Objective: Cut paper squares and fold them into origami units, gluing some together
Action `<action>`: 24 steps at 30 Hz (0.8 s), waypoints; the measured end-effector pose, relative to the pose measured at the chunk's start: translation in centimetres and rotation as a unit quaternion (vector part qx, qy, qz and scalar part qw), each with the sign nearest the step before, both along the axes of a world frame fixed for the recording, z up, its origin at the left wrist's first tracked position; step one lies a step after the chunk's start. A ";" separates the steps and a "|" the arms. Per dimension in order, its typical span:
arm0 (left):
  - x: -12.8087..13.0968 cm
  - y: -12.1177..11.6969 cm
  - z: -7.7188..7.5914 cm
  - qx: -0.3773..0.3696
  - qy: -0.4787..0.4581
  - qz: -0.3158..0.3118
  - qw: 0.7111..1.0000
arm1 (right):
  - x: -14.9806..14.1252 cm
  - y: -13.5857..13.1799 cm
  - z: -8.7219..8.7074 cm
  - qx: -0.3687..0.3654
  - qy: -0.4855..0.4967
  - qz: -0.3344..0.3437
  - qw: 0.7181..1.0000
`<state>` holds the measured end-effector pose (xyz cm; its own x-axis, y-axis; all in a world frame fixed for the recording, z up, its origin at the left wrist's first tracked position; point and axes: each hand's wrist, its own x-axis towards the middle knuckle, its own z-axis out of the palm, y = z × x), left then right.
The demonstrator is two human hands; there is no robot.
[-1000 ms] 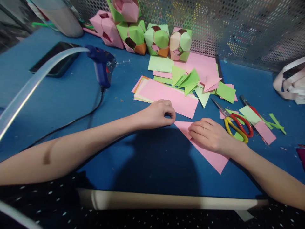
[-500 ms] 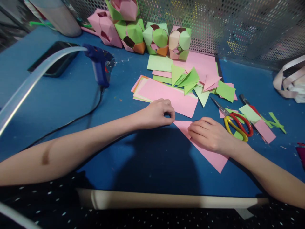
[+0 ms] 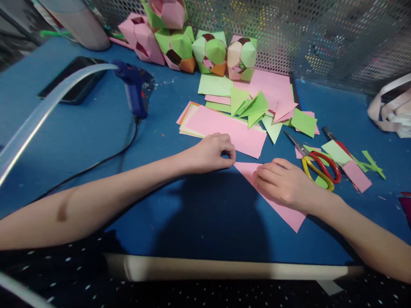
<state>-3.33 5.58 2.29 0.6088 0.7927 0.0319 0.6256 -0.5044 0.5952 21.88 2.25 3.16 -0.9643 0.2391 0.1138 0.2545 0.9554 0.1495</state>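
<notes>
A pink sheet of paper [image 3: 289, 212], folded into a triangle, lies on the blue table with its long edge facing me. At its pointed left tip, my left hand [image 3: 216, 153] is closed in a pinch, thumb against bent forefinger. My right hand [image 3: 281, 182] rests on top of the folded sheet, its fingers side by side and lying over the paper near the upper edge. The right thumb is hidden, and so is part of the sheet under that palm. Just beyond my left hand is a stack of paper strips [image 3: 224, 124], a pink one on top.
Scissors [image 3: 316, 164] with red and yellow handles lie right of my right hand among paper scraps. Green folded pieces [image 3: 253, 105] lie behind the stack. Paper cube-like models [image 3: 210, 53] stand along the mesh panel. A blue glue gun [image 3: 135, 90], its cord and a phone [image 3: 73, 79] are left.
My right fingers have drawn up and bent slightly on the folded pink paper. My left hand keeps its pinch at the tip, and the paper stays in place.
</notes>
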 end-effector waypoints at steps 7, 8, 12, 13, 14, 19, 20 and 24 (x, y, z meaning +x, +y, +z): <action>0.1 0.0 0.0 -0.002 0.003 0.003 1.000 | 0.0 -0.8 0.8 -0.014 -0.027 -0.025 0.999; 0.1 0.0 0.0 -0.003 0.003 0.004 1.000 | 0.0 -0.9 0.8 -0.009 -0.036 -0.028 0.999; 0.1 0.0 0.1 -0.006 0.013 0.009 1.000 | 0.0 -1.2 0.7 0.001 -0.070 -0.033 0.997; 0.1 0.0 0.2 -0.006 0.016 0.010 1.000 | 0.0 -1.2 0.7 -0.001 -0.074 -0.034 0.997; 0.1 0.0 0.2 -0.005 0.018 0.010 1.000 | 0.0 -1.2 0.7 -0.005 -0.076 -0.034 0.997; 0.3 -0.8 0.7 0.060 0.017 0.023 0.998 | 0.0 -1.3 0.7 -0.017 -0.072 -0.037 0.997; 0.5 -1.2 0.9 0.092 0.017 0.023 0.995 | -0.1 -1.3 0.7 -0.016 -0.071 -0.041 0.996; 1.7 -4.0 0.8 0.178 0.057 -0.073 0.980 | -0.1 -1.5 0.2 -0.001 -0.066 -0.055 0.996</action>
